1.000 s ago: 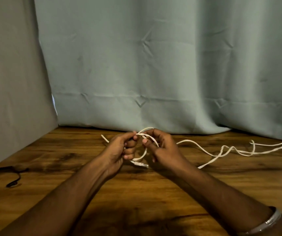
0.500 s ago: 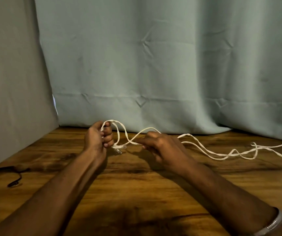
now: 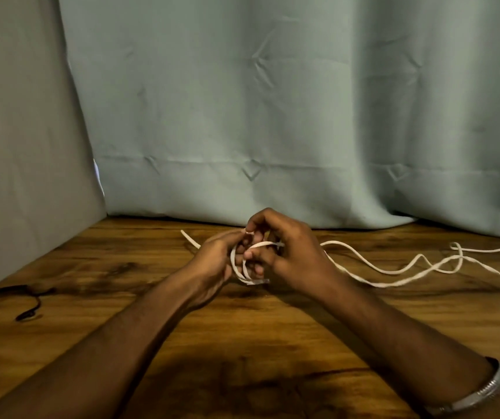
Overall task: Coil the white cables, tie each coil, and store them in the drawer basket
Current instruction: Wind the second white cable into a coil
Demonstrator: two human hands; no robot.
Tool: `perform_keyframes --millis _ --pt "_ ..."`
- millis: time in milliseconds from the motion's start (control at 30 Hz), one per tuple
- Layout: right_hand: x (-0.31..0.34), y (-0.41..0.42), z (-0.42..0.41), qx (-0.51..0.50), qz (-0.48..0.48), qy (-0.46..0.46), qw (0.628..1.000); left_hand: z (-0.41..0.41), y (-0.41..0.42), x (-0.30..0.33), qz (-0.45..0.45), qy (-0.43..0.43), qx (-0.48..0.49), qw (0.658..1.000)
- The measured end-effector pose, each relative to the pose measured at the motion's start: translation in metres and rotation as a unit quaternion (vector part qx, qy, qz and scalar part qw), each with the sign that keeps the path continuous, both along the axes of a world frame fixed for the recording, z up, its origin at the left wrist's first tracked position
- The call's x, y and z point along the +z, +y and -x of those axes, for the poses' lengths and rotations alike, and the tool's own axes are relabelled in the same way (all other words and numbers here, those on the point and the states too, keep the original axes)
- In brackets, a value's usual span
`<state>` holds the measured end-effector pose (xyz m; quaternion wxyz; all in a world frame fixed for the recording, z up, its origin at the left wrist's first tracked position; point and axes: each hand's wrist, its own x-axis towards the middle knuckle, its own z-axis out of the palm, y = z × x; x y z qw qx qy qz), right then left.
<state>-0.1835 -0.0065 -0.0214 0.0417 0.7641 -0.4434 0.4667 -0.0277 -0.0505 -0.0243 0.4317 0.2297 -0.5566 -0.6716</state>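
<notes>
At the far left a grey fabric panel [image 3: 16, 131] hangs down to the wooden tabletop [image 3: 273, 343], and at its foot a black cord [image 3: 28, 300] lies on the wood, curling toward the near edge. No drawer or basket shows in the head view.

Moving right, a loose tail of the white cable [image 3: 394, 272] pokes out beyond the left hand [image 3: 212, 261], angled up and away toward the back of the table. The left hand sits just above the wood with its fingers curled, and small loops of the cable pass around those fingers; the thumb presses toward the loops from above. A pale connector end sticks out below the loops, close to the table.

The right hand [image 3: 291, 255] meets the left one, fingers touching. Its thumb and fingers are bent and pinch a strand of the same cable where it crosses over the loops. A silver bangle [image 3: 481, 394] circles the right wrist at the lower right corner.

Further right, the rest of the cable trails across the tabletop in slack waves, crosses itself in a small loop near the right side, and runs out of view at the right edge.

Behind everything hangs a pale green curtain [image 3: 303, 116], creased with fold marks, its hem resting on the back of the table.
</notes>
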Motion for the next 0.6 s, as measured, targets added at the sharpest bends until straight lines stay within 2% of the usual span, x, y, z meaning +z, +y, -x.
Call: perform_keyframes --millis 67,167,200,267,300,433,600 --pt "0.000 -0.004 0.001 -0.054 0.002 -0.038 0.998 0.002 0.006 -0.001 0.013 -0.027 -0.039 0.999" --pt "-0.001 -0.003 0.002 -0.054 -0.089 -0.138 0.985 0.003 0.005 -0.001 -0.027 -0.023 -0.079 0.996" --pt "-0.002 -0.003 0.002 -0.014 -0.139 -0.194 0.971 0.002 0.003 -0.002 -0.034 -0.026 -0.085 0.995" --pt "-0.005 -0.001 0.000 0.093 -0.237 -0.323 0.912 0.003 0.003 -0.002 -0.021 -0.043 -0.084 0.995" --pt "-0.005 0.000 -0.001 0.116 -0.271 -0.355 0.887 0.003 0.004 -0.002 0.000 -0.056 -0.070 0.996" --pt "-0.001 0.000 0.000 0.153 -0.332 -0.369 0.855 0.000 0.006 0.001 0.064 -0.076 -0.014 0.995" --pt "0.002 -0.002 -0.001 0.185 -0.326 -0.414 0.830 0.000 -0.007 0.000 0.037 -0.021 -0.002 0.999"
